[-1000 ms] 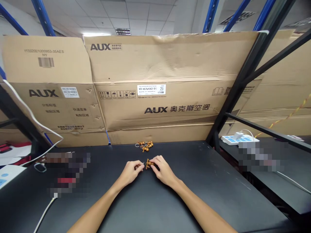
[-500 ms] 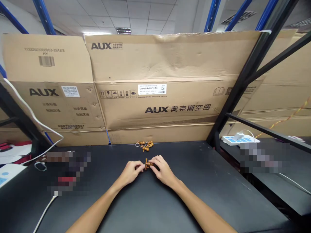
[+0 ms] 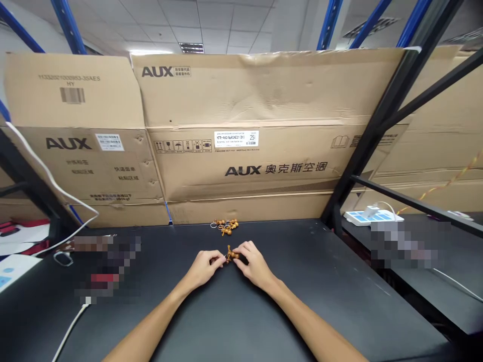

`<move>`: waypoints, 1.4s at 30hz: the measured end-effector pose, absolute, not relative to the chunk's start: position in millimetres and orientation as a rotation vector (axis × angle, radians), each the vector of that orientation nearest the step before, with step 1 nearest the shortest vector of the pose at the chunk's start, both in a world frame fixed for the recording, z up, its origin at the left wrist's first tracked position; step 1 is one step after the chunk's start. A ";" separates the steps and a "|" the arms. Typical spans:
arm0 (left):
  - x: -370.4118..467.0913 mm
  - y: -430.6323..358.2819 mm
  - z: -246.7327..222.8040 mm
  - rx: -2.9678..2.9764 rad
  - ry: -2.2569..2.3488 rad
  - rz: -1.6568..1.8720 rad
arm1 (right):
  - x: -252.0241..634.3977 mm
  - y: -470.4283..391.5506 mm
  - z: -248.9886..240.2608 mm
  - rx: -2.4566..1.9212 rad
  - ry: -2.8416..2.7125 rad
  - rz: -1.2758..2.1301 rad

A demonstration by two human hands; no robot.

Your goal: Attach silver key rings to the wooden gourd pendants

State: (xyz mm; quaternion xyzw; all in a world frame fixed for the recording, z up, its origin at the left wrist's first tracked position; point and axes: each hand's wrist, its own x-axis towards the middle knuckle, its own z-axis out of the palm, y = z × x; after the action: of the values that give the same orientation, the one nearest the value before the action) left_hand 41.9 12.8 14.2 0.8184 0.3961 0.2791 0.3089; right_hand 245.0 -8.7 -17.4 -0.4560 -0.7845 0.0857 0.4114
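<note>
Both hands meet over the middle of the black tabletop point(image 3: 226, 317). Between them is a small brown wooden figure keychain point(image 3: 230, 255) with stubby limbs and rounded parts. My right hand point(image 3: 254, 264) pinches its right end between thumb and fingers. On the other side, my left hand point(image 3: 206, 266) is closed with thumb and forefinger together at a thin, light-coloured piece, apparently the key ring, mostly hidden by the fingertips. Farther back lies a little pile of similar wooden keychains point(image 3: 226, 230) with metal rings.
Large cardboard sheets point(image 3: 241, 105) stand along the back edge. At left, a white cable point(image 3: 70, 329) runs beside blurred-out items point(image 3: 107, 264). A black metal frame point(image 3: 372, 130) rises at right, with a white power strip point(image 3: 356, 217) on the surface beyond it.
The wooden figure has shifted very slightly to the right, and a thin light piece shows between it and my left fingertips. The hands stay almost in place; the pile is unchanged.
</note>
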 end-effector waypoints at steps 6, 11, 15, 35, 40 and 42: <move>41.7 11.5 16.2 2.139 1.041 0.716 | 246.1 -7.9 -18.2 -1.210 -1.994 0.204; 44.7 10.1 13.1 2.149 1.126 0.728 | 245.0 -8.8 -18.5 -1.163 -2.013 0.227; 46.9 10.1 9.8 2.271 1.159 0.819 | 245.2 -8.7 -18.3 -1.156 -2.009 0.231; 44.8 8.4 1.8 2.456 1.069 0.836 | 245.2 -9.5 -16.7 -1.147 -2.037 0.240; 44.2 10.7 1.0 2.453 1.023 0.839 | 244.3 -9.8 -15.2 -1.250 -2.021 0.179; 44.1 10.4 1.5 2.467 0.982 0.830 | 244.8 -9.6 -14.4 -1.306 -2.003 0.162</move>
State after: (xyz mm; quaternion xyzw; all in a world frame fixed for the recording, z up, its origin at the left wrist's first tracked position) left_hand 44.1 10.4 1.5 0.8725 0.3473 0.2934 0.1788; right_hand 244.8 -9.6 -14.4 -0.5076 -0.7784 0.0631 0.3640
